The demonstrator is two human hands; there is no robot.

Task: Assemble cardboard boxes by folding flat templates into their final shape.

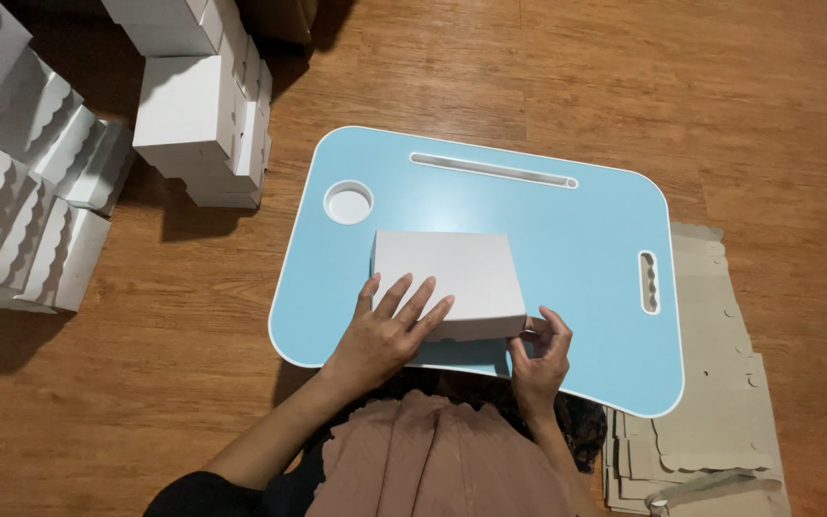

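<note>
Wooden floor (576, 67) holds a blue worktop (586, 239) — one white box (447, 278) sits folded on it. Left hand (390, 330) presses flat, fingers spread; right hand (540, 354) pinches its corner. Folded boxes (193, 115) wait left — flat cardboard (720, 421) remains.

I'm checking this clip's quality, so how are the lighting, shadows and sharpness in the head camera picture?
Head view: sharp overall, no motion blur on the left hand or right hand; even light on the white box and blue lap table, no glare; dark shadows beside the stacked boxes and at the top left corner; slight wide-angle stretch at the edges.
</note>
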